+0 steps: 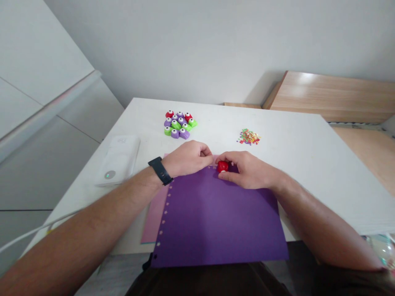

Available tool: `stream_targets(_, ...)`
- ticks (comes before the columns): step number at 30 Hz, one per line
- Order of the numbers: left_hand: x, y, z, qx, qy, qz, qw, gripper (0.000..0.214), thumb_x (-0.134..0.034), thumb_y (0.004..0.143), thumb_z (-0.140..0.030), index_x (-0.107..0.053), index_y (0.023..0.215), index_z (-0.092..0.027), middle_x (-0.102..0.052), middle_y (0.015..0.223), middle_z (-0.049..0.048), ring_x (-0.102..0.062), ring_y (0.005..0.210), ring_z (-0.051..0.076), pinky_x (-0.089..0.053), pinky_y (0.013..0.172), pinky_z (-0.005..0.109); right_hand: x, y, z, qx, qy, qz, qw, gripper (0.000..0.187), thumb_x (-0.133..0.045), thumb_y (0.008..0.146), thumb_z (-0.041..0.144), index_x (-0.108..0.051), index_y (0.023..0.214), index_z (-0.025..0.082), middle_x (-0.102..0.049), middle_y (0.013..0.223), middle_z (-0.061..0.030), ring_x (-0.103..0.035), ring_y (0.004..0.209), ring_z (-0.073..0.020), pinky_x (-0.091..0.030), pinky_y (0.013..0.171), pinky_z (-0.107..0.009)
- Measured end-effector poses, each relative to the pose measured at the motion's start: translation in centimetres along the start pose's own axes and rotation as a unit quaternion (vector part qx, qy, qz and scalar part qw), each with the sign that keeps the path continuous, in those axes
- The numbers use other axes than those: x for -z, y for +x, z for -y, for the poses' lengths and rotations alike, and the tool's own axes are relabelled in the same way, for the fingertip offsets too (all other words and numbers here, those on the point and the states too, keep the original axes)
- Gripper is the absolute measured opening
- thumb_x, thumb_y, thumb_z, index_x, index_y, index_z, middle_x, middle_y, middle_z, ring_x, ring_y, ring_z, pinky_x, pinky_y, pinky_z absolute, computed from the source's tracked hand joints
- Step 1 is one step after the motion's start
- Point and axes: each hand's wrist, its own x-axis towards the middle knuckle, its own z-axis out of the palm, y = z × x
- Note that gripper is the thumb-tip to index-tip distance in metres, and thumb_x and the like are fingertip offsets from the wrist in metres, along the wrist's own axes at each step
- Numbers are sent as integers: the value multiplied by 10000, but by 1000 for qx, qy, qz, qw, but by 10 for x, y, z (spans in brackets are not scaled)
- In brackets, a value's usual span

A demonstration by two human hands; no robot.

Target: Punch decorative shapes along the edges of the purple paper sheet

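A purple sheet of paper [220, 222] lies in front of me, with small star-shaped holes along its left edge and part of its far edge. My left hand [193, 158], with a dark band at the wrist, pinches the sheet's far edge; its curled fingers partly hide the grip. Just to its right, my right hand [247, 168] grasps a small red craft punch [222, 166] between thumb and fingers. The punch sits at the sheet's far edge. Beneath the purple sheet, pink paper [153, 220] shows at the left and far side.
Several red, purple and green craft punches [177, 124] stand grouped at the back of the white table [296, 144]. Right of them lies a pile of tiny colourful paper pieces [248, 137]. A white device [120, 158] is at the left, with a white cable [37, 229] nearer me.
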Motion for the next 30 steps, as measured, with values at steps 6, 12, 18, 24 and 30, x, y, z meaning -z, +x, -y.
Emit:
stream_targets(6, 2, 12, -3, -7, -3, -43, 999, 233, -591, 844, -366, -736, 864, -185, -769, 818, 27, -688, 716, 170, -491, 626, 264, -1, 1, 1, 7, 1, 6, 1000, 227, -660, 898, 324, -686, 1081, 191, -712, 950, -52, -610, 821, -174, -443, 753, -296)
stream_targets(12, -7, 55, -14, -47, -3, -94, 994, 221, -633, 827, -353, -750, 852, -167, -775, 852, 46, -694, 765, 174, -505, 664, 262, -7, 2, -1, 10, -13, 5, 1000, 202, -673, 880, 316, -689, 1030, 182, -708, 918, -52, -598, 780, -169, -432, 725, -290)
stream_targets(18, -28, 102, -18, -117, -71, -44, 990, 231, -665, 858, -309, -765, 982, -142, -782, 935, 69, -698, 824, 157, -537, 760, 253, -10, 3, -4, 19, -9, 5, 1000, 224, -659, 886, 312, -694, 1065, 181, -724, 958, -70, -627, 833, -191, -455, 774, -306)
stream_targets(24, -34, 114, -12, -139, 17, -70, 988, 213, -649, 875, -292, -787, 985, -174, -783, 958, 61, -699, 863, 173, -538, 784, 263, -11, 4, -5, 15, -11, 8, 1000, 245, -656, 891, 324, -697, 1087, 182, -728, 983, -69, -636, 872, -197, -453, 808, -308)
stream_targets(30, -43, 120, -10, -133, 49, -84, 986, 157, -680, 840, -292, -783, 892, -185, -776, 880, 38, -689, 805, 168, -522, 724, 249, -11, 4, -4, 8, -12, 7, 1000, 263, -656, 891, 332, -693, 1104, 183, -727, 1001, -72, -639, 901, -205, -452, 825, -312)
